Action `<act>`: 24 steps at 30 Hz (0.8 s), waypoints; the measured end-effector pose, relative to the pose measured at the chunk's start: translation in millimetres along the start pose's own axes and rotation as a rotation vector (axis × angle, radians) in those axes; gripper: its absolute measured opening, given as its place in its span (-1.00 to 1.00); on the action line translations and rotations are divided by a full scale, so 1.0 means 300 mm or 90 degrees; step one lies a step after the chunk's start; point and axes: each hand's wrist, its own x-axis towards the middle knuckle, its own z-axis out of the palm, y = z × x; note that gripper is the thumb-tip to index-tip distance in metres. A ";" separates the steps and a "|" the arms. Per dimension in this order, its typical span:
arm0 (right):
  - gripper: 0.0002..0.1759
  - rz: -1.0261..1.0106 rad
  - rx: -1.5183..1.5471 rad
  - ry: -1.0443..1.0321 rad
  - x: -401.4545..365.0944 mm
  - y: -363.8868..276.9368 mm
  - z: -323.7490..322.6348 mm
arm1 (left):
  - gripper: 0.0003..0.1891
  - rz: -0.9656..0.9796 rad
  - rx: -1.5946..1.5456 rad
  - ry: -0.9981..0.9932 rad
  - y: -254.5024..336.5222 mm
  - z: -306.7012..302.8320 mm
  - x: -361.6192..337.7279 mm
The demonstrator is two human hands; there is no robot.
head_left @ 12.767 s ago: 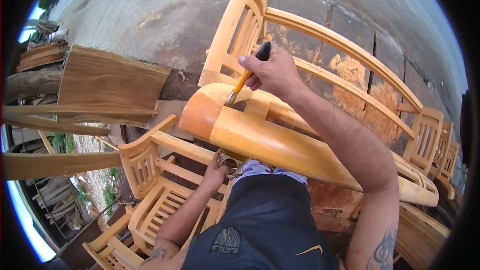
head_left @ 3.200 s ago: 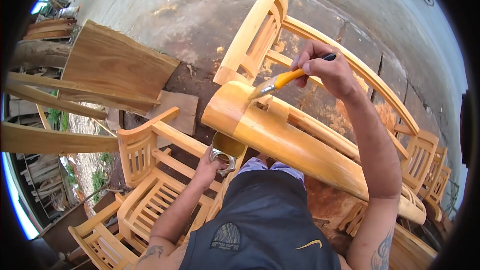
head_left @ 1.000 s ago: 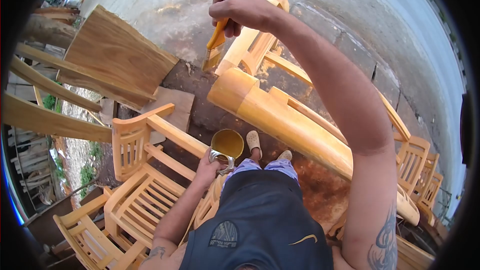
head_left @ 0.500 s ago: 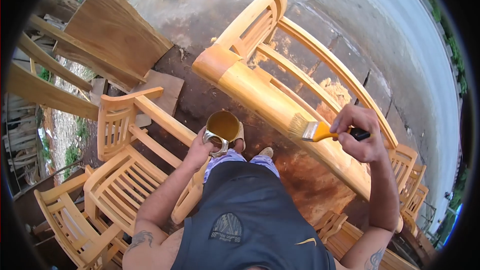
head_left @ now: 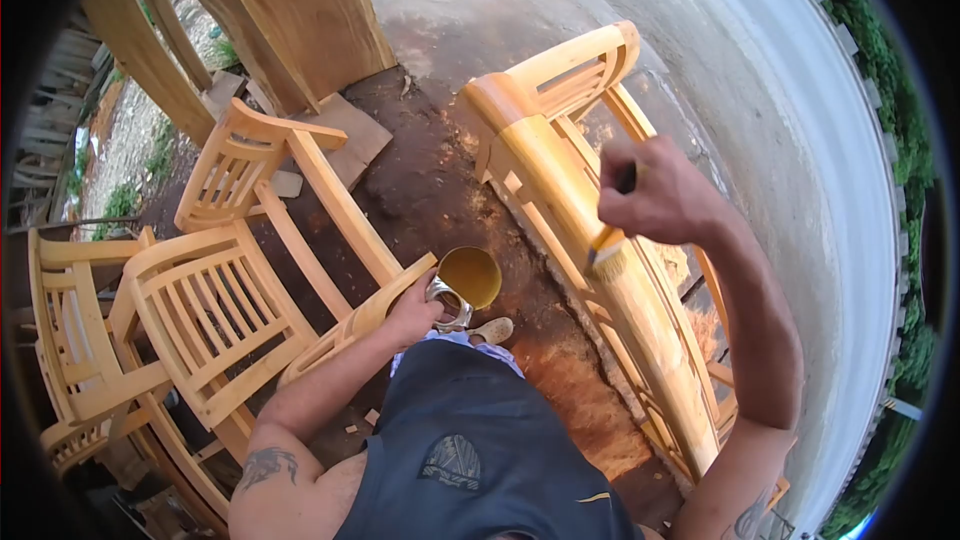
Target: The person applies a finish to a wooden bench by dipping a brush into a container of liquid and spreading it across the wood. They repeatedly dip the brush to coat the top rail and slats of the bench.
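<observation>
My right hand (head_left: 660, 190) is closed around the handle of a paintbrush (head_left: 608, 260), its pale bristles pointing down at the broad, rounded top rail of a wooden bench (head_left: 555, 175). That rail has a glossy, honey-coloured look. Low in front of my body, my left hand (head_left: 415, 312) grips the handle of a metal mug (head_left: 463, 317). Amber liquid (head_left: 474, 280) shows inside the mug. Beside the left hand is the end of a wooden rail (head_left: 365, 315) belonging to another piece of furniture.
Slatted wooden chairs (head_left: 220, 315) stand close together on my left. Big wooden boards (head_left: 310, 20) lean at the upper left. Reddish-brown ground (head_left: 430, 160) runs between the furniture, and a grey road (head_left: 790, 140) curves along the right. My shoe (head_left: 493, 330) is below the mug.
My view has turned, so the bench sits further right and steeper. The right hand has swung up, and the brush has gone from sideways to pointing down. The left hand keeps the mug.
</observation>
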 end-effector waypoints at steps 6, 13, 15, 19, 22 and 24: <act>-0.67 -0.138 -0.093 0.142 0.445 -0.259 -0.031 | -0.18 0.044 -0.071 0.030 -0.085 -0.021 -0.055; -0.85 -0.492 -0.182 0.367 0.435 -0.251 0.065 | -0.21 0.040 -0.117 0.064 -0.088 0.007 -0.075; -0.85 -0.480 -0.221 0.282 0.332 -0.153 0.125 | -0.21 0.038 -0.084 0.040 -0.072 0.018 -0.070; -0.86 -0.462 -0.221 0.258 -0.043 -0.028 0.180 | -0.19 0.027 -0.084 0.017 -0.085 0.050 -0.044; -0.81 -0.392 -0.197 0.234 -0.360 0.028 0.218 | -0.19 0.025 -0.058 -0.013 -0.091 0.084 -0.033; -0.79 -0.302 -0.183 0.214 -0.555 0.075 0.238 | -0.20 0.019 -0.020 -0.028 -0.062 0.140 -0.050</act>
